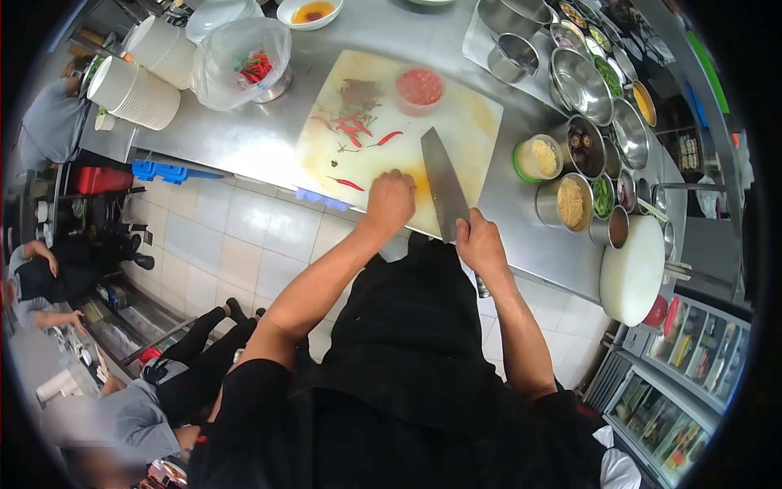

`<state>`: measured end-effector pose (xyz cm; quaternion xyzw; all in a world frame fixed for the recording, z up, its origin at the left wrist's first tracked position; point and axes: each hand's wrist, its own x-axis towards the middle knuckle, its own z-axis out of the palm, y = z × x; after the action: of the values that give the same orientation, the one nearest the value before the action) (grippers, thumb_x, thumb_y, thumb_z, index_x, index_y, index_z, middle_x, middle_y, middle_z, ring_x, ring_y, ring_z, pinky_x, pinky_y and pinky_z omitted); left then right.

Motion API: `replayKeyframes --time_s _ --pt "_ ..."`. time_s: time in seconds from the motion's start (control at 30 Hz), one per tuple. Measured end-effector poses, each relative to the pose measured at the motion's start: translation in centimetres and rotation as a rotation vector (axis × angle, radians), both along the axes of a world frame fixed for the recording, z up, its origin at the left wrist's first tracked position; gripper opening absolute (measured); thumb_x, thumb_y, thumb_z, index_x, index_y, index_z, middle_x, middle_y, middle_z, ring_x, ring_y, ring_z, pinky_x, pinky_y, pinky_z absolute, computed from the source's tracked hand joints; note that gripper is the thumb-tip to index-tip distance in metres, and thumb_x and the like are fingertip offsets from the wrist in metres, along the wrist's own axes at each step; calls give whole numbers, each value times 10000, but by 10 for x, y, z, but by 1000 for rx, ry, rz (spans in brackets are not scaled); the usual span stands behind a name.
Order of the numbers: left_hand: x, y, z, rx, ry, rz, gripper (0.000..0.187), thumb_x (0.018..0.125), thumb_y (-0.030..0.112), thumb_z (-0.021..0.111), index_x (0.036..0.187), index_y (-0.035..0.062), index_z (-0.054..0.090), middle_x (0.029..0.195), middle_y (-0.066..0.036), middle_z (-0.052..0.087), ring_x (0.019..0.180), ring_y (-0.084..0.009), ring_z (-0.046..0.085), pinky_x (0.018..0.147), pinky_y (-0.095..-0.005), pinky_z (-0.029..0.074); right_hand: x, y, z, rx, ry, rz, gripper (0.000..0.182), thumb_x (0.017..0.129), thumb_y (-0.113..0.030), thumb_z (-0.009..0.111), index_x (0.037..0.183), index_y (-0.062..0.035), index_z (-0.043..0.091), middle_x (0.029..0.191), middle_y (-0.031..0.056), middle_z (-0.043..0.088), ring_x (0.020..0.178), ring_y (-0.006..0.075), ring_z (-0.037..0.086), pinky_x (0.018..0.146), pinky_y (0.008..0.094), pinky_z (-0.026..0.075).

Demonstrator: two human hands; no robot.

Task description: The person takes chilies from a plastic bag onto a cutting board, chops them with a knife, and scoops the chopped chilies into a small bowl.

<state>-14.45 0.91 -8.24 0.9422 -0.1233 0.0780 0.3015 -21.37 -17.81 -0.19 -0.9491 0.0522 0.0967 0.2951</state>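
Gripping the cleaver (444, 186) by its handle, the right hand (481, 242) is closed tight, blade lying flat on the cutting board (481, 122). Just beside it, the left hand (390, 200) curls knuckles-down on the board; whether it pins anything, I can't tell. Beyond the fingers lie loose red chillies (352, 128). Risk, I'd say: those knuckles sit close to the edge — one slip nicks them.

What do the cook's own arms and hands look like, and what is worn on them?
Both arms are bare from the upper arm down; short black sleeves end near the shoulders, matching the black top and apron. The left hand and right hand are bare: no gloves. No watch, ring or wristband shows on either, though the picture is too small to rule out something small.
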Motion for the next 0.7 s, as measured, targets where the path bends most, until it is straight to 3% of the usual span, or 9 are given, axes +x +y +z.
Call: replayKeyframes --time_s 0.1,0.2,0.37,0.57,0.67,0.7 --pt "-13 -15 1 -197 7 -25 34 738 15 644 754 -4 667 755 -184 627 747 -367 602 697 -445 497 8 -6 6 -61 -73 143 183 918 -150 533 919 32 539 730 293 628 719 483 622 662 542 502" --pt "-15 -13 3 -209 16 -1 21 731 14 644 741 -2 653 734 -175 614 731 -366 588 697 -440 489 17 2 23 -100 36 175 169 904 -124 517 924 43 536 724 293 630 740 466 642 693 528 519" --pt "-12 -17 6 -42 0 -46 37 748 23 615 718 9 630 727 -162 603 717 -359 570 707 -436 473 33 2 34 -97 116 299 159 861 -58 487 929 80 527 813 305 646 817 459 656 752 522 526" --pt "-11 -19 4 -14 23 -119 52 763 32 594 734 15 633 739 -154 599 729 -355 567 717 -438 464 35 9 47 -104 212 300 176 868 -62 460 961 74 523 856 331 645 848 467 657 770 539 523" --pt "-8 -16 4 -22 42 -133 43 759 32 599 740 21 636 736 -155 598 728 -354 567 711 -437 465 12 17 20 -153 220 221 186 870 -66 453 979 74 513 856 333 647 821 472 658 756 533 529" --pt "-9 -16 3 -20 54 -134 39 756 32 602 743 26 639 736 -155 599 729 -354 568 710 -435 467 7 17 17 -144 155 200 217 939 -160 488 935 57 500 777 303 642 778 489 641 710 541 521"
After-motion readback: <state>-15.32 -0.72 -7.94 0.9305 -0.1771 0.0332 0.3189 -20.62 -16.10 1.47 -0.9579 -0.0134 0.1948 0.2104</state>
